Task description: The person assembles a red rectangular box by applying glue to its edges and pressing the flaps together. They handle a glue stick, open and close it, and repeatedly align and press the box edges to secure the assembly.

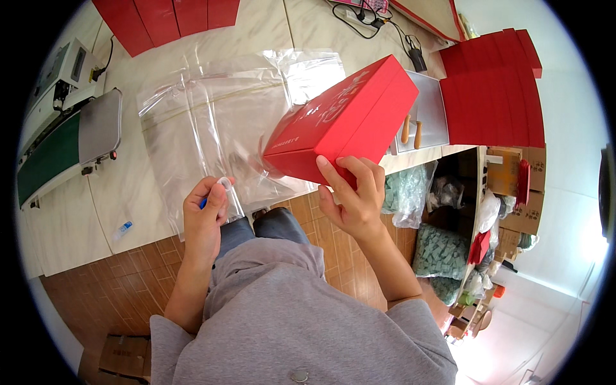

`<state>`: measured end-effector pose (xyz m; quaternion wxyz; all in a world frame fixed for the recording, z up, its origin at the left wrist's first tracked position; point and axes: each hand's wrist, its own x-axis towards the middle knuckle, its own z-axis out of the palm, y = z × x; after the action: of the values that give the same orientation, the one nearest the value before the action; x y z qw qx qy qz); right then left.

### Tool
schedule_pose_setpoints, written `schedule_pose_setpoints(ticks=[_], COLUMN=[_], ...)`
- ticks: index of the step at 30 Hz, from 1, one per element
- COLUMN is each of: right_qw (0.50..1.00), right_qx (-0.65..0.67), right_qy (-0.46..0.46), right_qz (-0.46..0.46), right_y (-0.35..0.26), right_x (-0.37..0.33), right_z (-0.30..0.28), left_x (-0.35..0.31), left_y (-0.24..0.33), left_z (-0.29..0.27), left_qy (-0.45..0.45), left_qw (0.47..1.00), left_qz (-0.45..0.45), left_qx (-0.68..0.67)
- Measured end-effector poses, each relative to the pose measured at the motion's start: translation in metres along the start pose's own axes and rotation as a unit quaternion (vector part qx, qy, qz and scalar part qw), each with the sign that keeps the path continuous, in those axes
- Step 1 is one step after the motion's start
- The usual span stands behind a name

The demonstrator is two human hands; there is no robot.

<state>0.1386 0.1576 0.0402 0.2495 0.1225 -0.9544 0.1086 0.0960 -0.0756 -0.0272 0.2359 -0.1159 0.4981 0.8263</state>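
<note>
Bagging looks underway: right hand clamps the red box, left hand pinches the clear bag edge; its mouth likely needs spreading on the desk next.

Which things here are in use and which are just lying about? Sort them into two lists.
In use:
right hand holding the red box
left hand pinching the clear bag at its edge

Lying about:
scale
sealer
grey tray
red lids
power strip
green bags
</note>
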Motion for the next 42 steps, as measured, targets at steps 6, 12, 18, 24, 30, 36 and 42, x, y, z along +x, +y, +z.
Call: schedule_pose_setpoints(ticks=[6,12,18,24,30,36,42], right_qw=[1.000,0.998,0.999,0.999,0.999,0.992,0.993], right_qx=[0.009,0.040,-0.012,-0.025,-0.004,0.081,0.080], right_qy=[0.019,0.043,0.021,0.026,0.047,0.083,0.069], right_qz=[0.003,0.001,-0.028,-0.031,-0.015,0.043,0.047], right_y=[0.004,0.009,0.007,0.009,0.008,0.006,0.005], right_x=[-0.003,-0.011,-0.011,-0.013,-0.009,-0.009,-0.011], right_z=[0.004,0.001,0.000,0.003,0.006,-0.001,-0.002], left_x=[0.002,0.003,0.004,0.004,0.004,0.003,0.004], left_y=[0.001,0.002,0.001,-0.001,0.000,-0.002,-0.003], left_z=[0.001,-0.001,0.000,-0.002,-0.001,-0.002,-0.003], left_qy=[-0.006,-0.005,-0.006,-0.003,-0.007,0.001,-0.007], left_qw=[1.000,1.000,1.000,1.000,1.000,1.000,1.000], left_qz=[-0.001,-0.001,0.002,-0.001,-0.001,0.003,0.004], left_qx=[0.002,0.002,0.001,-0.004,-0.006,-0.007,-0.013])
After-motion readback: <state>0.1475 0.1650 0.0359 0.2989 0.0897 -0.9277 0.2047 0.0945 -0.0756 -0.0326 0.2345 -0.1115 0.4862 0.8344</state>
